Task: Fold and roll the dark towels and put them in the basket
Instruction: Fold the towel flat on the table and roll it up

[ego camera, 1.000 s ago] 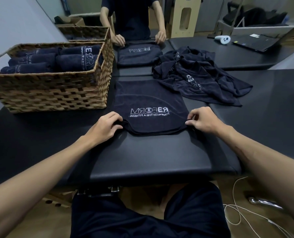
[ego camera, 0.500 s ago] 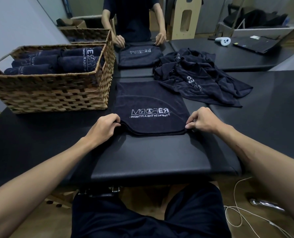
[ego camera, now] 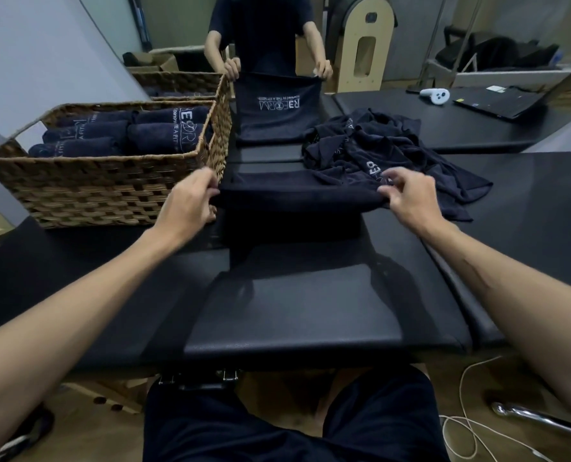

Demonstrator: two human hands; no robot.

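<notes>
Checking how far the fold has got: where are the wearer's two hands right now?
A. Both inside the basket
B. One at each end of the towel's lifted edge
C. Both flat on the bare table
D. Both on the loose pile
B: the left hand and right hand each pinch an end of the towel, beside the basket.

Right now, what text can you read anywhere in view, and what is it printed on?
"REFORM", seen upside down: towel held up by the far person.
Small line by that logo: too small to read.
"RE", then cut-off letters: rolled towels in the basket.
White letters on the towel pile: too crumpled to read.
Towel held by left hand and right hand: no print showing.
</notes>
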